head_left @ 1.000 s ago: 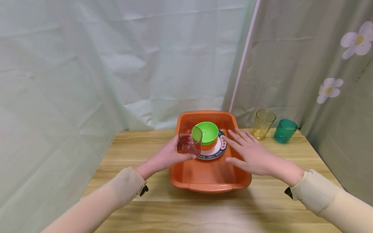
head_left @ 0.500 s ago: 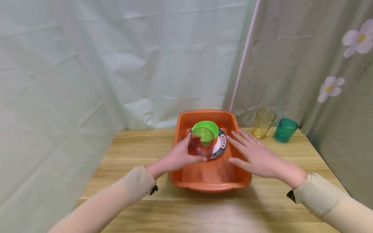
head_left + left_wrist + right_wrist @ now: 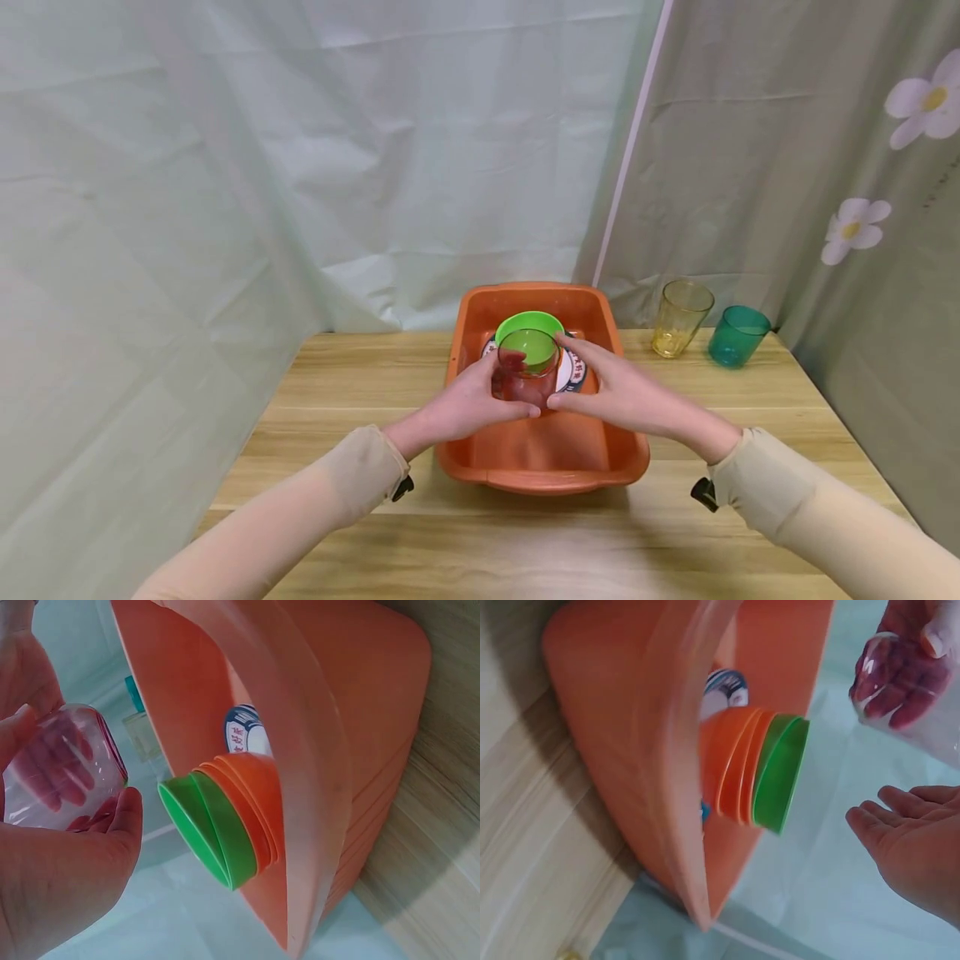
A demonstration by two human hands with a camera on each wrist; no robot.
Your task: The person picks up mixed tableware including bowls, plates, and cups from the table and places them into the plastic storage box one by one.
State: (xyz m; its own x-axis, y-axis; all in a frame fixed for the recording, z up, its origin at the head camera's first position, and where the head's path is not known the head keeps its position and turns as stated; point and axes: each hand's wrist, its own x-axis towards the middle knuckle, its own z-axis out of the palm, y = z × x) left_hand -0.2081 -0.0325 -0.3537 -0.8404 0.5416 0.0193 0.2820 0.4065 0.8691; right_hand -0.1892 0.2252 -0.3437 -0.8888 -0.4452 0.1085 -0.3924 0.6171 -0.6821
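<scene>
My left hand (image 3: 467, 405) grips a clear red plastic cup (image 3: 531, 392) from its left side, above the orange basin (image 3: 542, 481). My right hand (image 3: 632, 393) is held at the cup's other side, fingers extended; a gap parts it from the cup in the right wrist view. Inside the basin, a stack of green bowls (image 3: 214, 825) over orange bowls (image 3: 731, 765) sits on a white plate with a dark patterned rim (image 3: 576, 377). The cup hides part of the bowls and plate in the head view.
A yellow glass (image 3: 681, 320) and a teal cup (image 3: 738, 337) stand at the table's back right. The wooden table (image 3: 360, 375) ends against pale curtains (image 3: 450, 167) at the back and sides.
My left hand has carried the red cup rightward over the basin, in front of the bowls. My right hand has moved left, in toward the cup.
</scene>
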